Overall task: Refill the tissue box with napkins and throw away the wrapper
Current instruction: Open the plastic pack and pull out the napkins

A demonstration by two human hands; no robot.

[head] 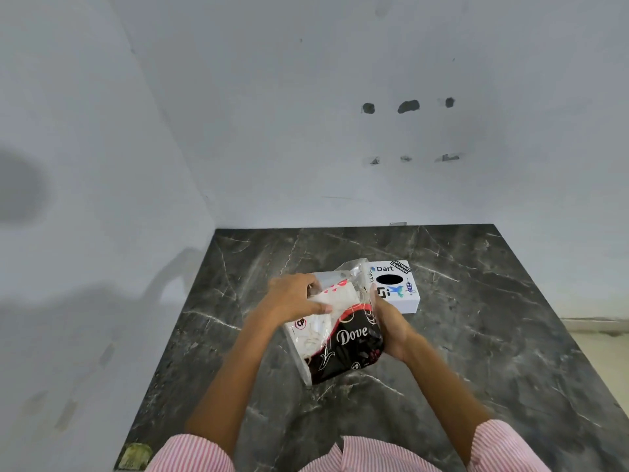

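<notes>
A plastic napkin pack (343, 342), clear and black with "Dove" printed on it, rests tilted on the dark marble counter (476, 318). My left hand (292, 298) grips the pack's open upper end, fingers on the white napkins (335, 301) inside. My right hand (391, 325) holds the pack's right side. Just behind the pack stands a white tissue box (398, 287) covered in stickers, with a black oval opening on top; its left part is hidden by the wrapper.
Grey walls close off the counter at the back and on the left. The counter's right edge drops to a pale floor (599, 349). A small yellowish sponge-like item (136, 456) lies at the front left corner.
</notes>
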